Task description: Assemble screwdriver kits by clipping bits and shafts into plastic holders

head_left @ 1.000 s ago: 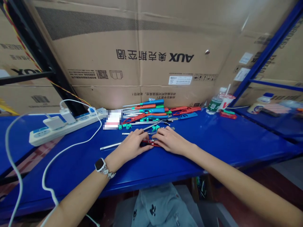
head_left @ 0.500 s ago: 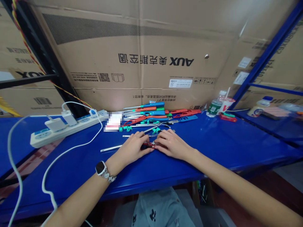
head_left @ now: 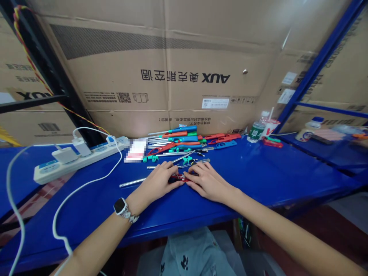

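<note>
Between my hands on the blue table lies a red plastic lighter handle (head_left: 183, 177), mostly covered by my fingers. From under my left hand, a silver metal tube (head_left: 132, 183) sticks out to the left; whether it joins the handle is hidden. My left hand (head_left: 162, 178) grips the handle's left part, thumb in front and fingers behind. My right hand (head_left: 205, 179) pinches its right part with bent fingers. Just behind are a small green plastic part (head_left: 188, 160) and thin wires (head_left: 198, 152).
A pile of long-nosed lighters (head_left: 184, 138) with blue, orange and red handles lies at the back. A white power strip (head_left: 83, 159) with cables occupies the left. At the back right stand a water bottle (head_left: 255, 132) and a cup (head_left: 270, 128). Cardboard (head_left: 172, 57) walls the back.
My right fingers have shifted slightly on the red handle, baring a bit more of its middle. My left hand keeps its grip. The whole view has moved a little.
</note>
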`<state>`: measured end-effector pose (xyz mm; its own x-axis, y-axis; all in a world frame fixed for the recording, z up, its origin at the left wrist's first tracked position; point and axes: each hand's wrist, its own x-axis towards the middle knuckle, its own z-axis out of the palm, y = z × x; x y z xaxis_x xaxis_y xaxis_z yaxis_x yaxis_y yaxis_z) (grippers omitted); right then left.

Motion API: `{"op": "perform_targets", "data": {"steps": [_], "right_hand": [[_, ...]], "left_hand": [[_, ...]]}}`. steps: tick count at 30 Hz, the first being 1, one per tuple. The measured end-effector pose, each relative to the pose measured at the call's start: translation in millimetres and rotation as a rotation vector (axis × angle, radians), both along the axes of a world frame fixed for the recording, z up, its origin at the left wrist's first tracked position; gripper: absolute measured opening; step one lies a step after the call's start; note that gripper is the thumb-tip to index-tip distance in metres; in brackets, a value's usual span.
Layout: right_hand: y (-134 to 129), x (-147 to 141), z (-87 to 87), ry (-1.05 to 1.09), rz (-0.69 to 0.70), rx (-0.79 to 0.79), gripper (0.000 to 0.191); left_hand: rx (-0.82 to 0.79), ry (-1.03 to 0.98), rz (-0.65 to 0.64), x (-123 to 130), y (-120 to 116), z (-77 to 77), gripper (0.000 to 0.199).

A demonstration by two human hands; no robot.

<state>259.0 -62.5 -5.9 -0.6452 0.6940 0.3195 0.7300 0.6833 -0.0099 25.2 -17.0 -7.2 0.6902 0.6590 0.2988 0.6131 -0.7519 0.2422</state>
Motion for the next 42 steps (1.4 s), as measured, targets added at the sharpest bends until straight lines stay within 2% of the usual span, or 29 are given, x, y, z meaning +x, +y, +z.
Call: {"op": "perform_targets", "data": {"steps": [5, 10, 16, 25, 32, 37, 42], "right_hand": [[-4.2, 0.9, -1.5, -0.082, -0.05, 0.079, 0.039], [3.0, 2.4, 0.5, -0.096, -0.044, 0.074, 0.038], [2.8, 3.9, -5.4, 0.03, -0.047, 0.009, 0.037], [7.9, -0.3, -13.7, 0.309, -0.043, -0.103, 0.023], [5.2, -1.1, -12.5, 0.355, -0.041, -0.166, 0.017], [6.1, -2.0, -10.4, 0.421, -0.062, -0.211, 0.015], [10.5, -0.3, -8.4, 0.381, -0.048, -0.166, 0.015]], "left_hand": [[0.027, 0.004, -0.001, -2.5, -0.8, 1.9, 0.026], [0.028, -0.002, -0.065, -7.3, -3.8, 4.9, 0.026], [-0.07, -0.115, -0.004, -5.9, -2.3, 3.6, 0.02], [-0.111, -0.093, -0.001, 6.8, 2.8, 1.2, 0.017], [-0.202, -0.191, -0.001, 5.8, 12.1, -1.9, 0.017], [-0.226, -0.24, -0.061, 4.3, 17.2, -0.8, 0.019], [-0.204, -0.216, -0.097, 3.3, 14.2, 1.1, 0.018]]}}
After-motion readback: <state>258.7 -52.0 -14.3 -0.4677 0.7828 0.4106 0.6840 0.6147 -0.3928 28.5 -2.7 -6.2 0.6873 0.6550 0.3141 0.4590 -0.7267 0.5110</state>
